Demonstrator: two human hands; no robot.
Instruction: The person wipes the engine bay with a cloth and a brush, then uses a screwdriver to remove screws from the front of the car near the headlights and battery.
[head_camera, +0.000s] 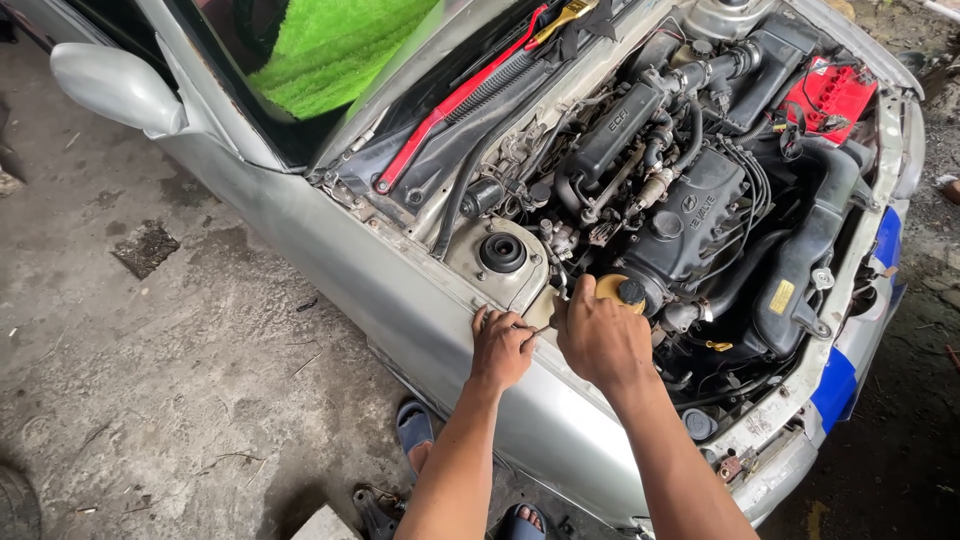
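Left hand (500, 348) curled on the silver fender (420, 300), pinching a thin tool (540, 328); right hand (600, 335) closed at three o'clock, beside the yellow cap (612, 289).

We have one view only: head-worn, looking steeply down from beside the silver fender (400, 290), close over the open engine bay (690, 190); floor (150, 380) left.
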